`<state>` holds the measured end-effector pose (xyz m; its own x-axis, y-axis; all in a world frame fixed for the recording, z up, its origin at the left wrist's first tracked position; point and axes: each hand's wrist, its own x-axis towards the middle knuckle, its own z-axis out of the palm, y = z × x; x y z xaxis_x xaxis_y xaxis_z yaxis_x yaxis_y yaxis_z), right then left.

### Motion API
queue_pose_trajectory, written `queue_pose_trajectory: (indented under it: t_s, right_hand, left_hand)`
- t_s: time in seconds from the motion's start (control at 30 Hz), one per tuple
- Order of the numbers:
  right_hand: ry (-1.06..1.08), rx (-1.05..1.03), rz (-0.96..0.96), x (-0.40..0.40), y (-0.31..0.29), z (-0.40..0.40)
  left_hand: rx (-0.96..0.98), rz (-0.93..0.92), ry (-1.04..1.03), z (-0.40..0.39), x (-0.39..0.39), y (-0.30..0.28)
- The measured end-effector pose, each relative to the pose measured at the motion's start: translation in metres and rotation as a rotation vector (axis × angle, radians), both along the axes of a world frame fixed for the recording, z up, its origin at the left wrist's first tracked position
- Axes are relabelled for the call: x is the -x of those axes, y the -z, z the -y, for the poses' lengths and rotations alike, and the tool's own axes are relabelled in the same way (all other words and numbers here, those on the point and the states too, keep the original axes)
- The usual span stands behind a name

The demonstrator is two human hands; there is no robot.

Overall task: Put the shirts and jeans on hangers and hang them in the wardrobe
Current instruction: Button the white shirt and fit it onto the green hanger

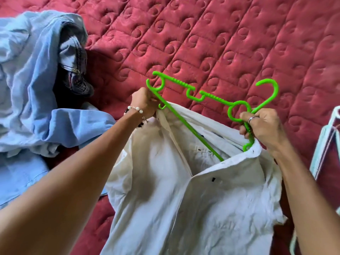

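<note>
The left hand (145,103) grips the white shirt (184,199) and one end of the green hanger (204,100); the right hand (261,124) grips the hanger near its hook. The hanger's lower end is hidden inside the collar. Pale hangers (329,144), perhaps, are cut off at right.

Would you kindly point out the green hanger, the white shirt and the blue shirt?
green hanger (239,111): head view, ring below its hook.
white shirt (202,208): head view, front panel.
blue shirt (33,70): head view, crumpled body on the bed.
</note>
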<state>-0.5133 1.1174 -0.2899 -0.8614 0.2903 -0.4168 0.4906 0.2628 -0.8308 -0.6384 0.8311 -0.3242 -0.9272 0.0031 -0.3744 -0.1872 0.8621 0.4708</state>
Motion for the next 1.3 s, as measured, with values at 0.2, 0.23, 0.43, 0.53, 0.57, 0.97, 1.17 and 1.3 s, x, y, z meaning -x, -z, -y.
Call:
queue_pose_trajectory:
  t_s: [0.2, 0.23, 0.43, 0.53, 0.57, 0.97, 1.17, 1.3]
  right_hand:
    - [-0.012, -0.257, -0.013, -0.008, 0.000, 0.007]
    - [-0.015, -0.274, -0.006, -0.009, -0.002, 0.008]
    - [-0.023, -0.441, 0.034, -0.026, -0.019, 0.012]
    - [-0.038, -0.414, 0.063, -0.034, -0.026, 0.014]
    - [-0.036, -0.393, 0.075, -0.036, -0.026, 0.014]
    - [-0.020, -0.316, 0.136, -0.051, -0.018, 0.005]
    - [0.062, -0.271, 0.151, -0.047, -0.007, 0.004]
    - [0.103, -0.256, 0.140, -0.053, -0.006, 0.002]
  left_hand:
    - [-0.029, 0.071, 0.033, 0.006, -0.002, -0.008]
    - [0.004, 0.069, 0.074, 0.007, -0.003, -0.011]
    - [0.021, 0.101, 0.222, 0.010, 0.000, -0.013]
    - [0.010, 0.123, 0.268, 0.007, 0.001, -0.013]
    - [0.002, 0.123, 0.271, 0.007, 0.003, -0.012]
    - [-0.047, 0.344, 0.261, -0.007, 0.016, -0.022]
    - [0.281, 0.013, 0.491, -0.035, -0.001, -0.016]
    - [0.361, -0.139, 0.580, -0.031, -0.009, -0.014]
